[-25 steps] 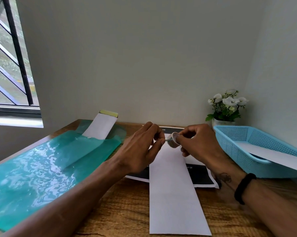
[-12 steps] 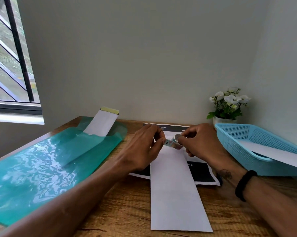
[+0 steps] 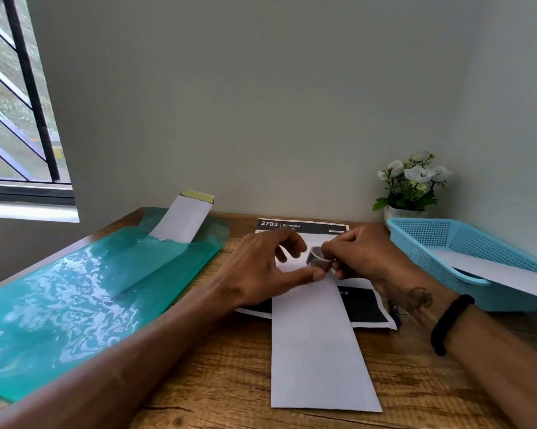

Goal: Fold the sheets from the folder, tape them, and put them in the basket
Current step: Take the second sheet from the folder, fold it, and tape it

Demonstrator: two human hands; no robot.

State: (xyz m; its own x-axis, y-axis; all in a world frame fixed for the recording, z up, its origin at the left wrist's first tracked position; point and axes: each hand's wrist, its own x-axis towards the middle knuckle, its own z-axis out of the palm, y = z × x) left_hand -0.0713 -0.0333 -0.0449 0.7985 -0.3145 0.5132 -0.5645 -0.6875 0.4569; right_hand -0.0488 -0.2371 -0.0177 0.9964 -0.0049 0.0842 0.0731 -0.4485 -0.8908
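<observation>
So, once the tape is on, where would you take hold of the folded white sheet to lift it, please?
I would probably pinch the folded white sheet at its near short end, coming from the front table edge. It lies flat as a long strip pointing away from the person, with that end bare, while the left hand and right hand with the tape roll crowd the far end.

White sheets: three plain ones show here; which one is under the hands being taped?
The folded sheet lying lengthwise mid-table, under both hands and the tape roll. The others sit apart: one sticks out of the green folder, one lies in the blue basket.
</observation>
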